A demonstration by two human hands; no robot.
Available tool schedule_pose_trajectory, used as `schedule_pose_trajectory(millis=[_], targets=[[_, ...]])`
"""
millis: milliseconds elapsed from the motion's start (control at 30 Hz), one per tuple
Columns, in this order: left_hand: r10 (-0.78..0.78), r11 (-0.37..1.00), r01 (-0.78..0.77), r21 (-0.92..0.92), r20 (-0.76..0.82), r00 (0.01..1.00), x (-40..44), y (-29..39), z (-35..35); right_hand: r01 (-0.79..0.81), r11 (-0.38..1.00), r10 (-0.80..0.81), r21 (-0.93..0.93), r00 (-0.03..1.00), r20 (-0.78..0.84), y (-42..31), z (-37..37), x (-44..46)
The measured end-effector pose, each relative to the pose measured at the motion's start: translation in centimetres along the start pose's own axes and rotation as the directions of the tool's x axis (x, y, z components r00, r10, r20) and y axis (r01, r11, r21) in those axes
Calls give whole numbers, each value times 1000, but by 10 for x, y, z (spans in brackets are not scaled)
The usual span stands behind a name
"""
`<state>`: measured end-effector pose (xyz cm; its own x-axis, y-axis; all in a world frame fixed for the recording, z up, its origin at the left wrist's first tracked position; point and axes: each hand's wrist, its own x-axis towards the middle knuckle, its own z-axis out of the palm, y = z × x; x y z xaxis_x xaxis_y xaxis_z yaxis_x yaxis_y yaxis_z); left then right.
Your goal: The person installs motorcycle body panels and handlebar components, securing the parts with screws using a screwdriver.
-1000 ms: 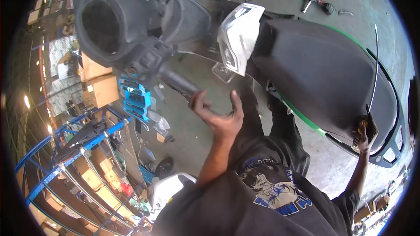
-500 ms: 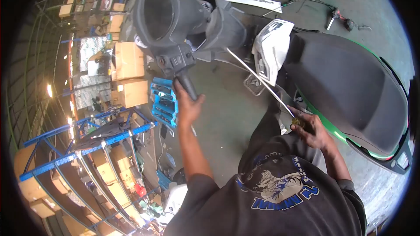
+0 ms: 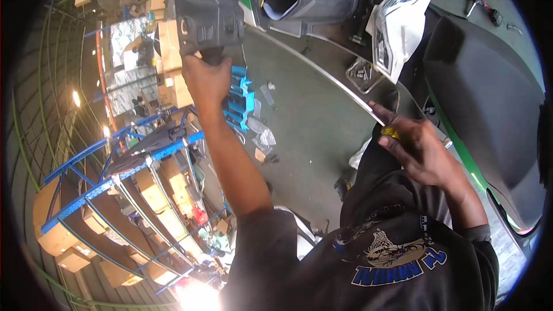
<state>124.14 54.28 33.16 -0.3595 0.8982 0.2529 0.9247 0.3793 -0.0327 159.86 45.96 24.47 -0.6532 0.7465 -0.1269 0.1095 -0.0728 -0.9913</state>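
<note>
My left hand (image 3: 207,83) is wrapped around the black handlebar grip (image 3: 213,56) of a scooter, just below its switch housing (image 3: 216,27). In my right hand (image 3: 426,152) is a long screwdriver (image 3: 322,71), held by its yellow handle (image 3: 390,132) with the index finger stretched along the shaft. The shaft runs up and left to the scooter's dark front body; where its tip ends is hard to make out. A white headlight unit (image 3: 400,31) lies against the scooter between the front and the black seat (image 3: 489,98).
A clear tray of small parts (image 3: 362,75) sits below the headlight. A blue plastic rack (image 3: 239,101) and plastic bags (image 3: 263,137) are on the floor. Blue shelving (image 3: 144,158) with cardboard boxes stands left. A power tool (image 3: 474,3) lies at upper right.
The view has shifted. The handlebar and my left hand now sit higher and further left in view, while my right hand with the screwdriver is further right and slightly higher.
</note>
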Motion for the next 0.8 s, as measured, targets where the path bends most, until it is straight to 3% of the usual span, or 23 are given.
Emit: schedule_pose_trajectory(millis=[67, 133, 200, 267, 367, 467, 533, 600, 800], targets=[[37, 997, -40, -65, -38, 999, -2, 4, -1, 89, 996, -89, 1, 996, -19, 10, 1, 3], [52, 995, -54, -82, -29, 998, -1, 5, -4, -269, 950, 239, 156, 953, 186, -16, -16, 3], [91, 967, -76, -241, 53, 994, 5, 4, -6, -309, 915, 254, 260, 941, 225, -12, -14, 4], [61, 970, -47, -238, 50, 997, 7, 0, -2, -319, 841, 233, 436, 942, 241, -4, -7, 4], [59, 938, -17, -347, 110, 992, 8, 2, -1, -330, 795, 228, 509, 940, 253, 12, 1, 2], [135, 941, -123, -317, 19, 991, 11, -5, 4, -388, 746, 263, 542, 918, 296, 12, 7, 3], [131, 851, -51, -522, 117, 984, 12, -6, 5, -436, 691, 306, 577, 899, 312, 4, 1, 3], [128, 849, -35, -528, 140, 982, 11, -6, 4, -549, 615, 432, 566, 835, 342, -16, -16, 4], [186, 763, -15, -646, 197, 963, 14, -7, 4, -615, 622, 587, 485, 776, 232, -64, -67, 22]])
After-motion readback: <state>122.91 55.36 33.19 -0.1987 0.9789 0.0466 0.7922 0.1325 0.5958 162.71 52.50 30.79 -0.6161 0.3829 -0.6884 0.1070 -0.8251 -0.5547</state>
